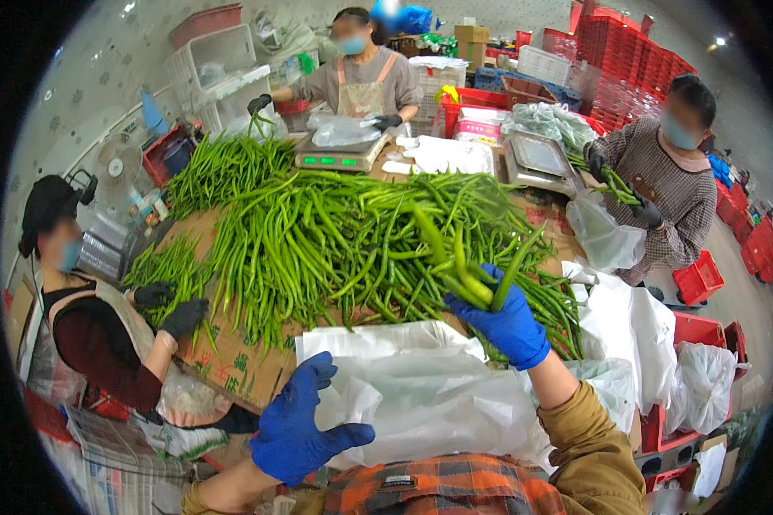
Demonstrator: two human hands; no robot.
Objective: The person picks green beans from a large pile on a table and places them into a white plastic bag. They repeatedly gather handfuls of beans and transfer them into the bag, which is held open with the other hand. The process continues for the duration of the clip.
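Note:
My right hand point(505, 322), in a blue glove, is closed around several long green peppers point(473, 280) and raised over the right part of the pile. My left hand point(299, 421), gloved the same way, is empty, its thumb and fingers spread, left of a clear plastic bag point(438, 402) lying at the near edge. White plastic sheeting point(386, 341) lies under the bag's far side. A large heap of long green peppers point(296, 238) covers much of the cardboard-topped table point(245, 373).
Across the table, a person point(367, 77) stands behind a digital scale point(341, 154). One person point(96, 309) handles peppers at left; another point(663, 174) holds peppers at right, beside a second scale point(541, 164). Red crates point(689, 328) and bags point(702, 386) stand at right.

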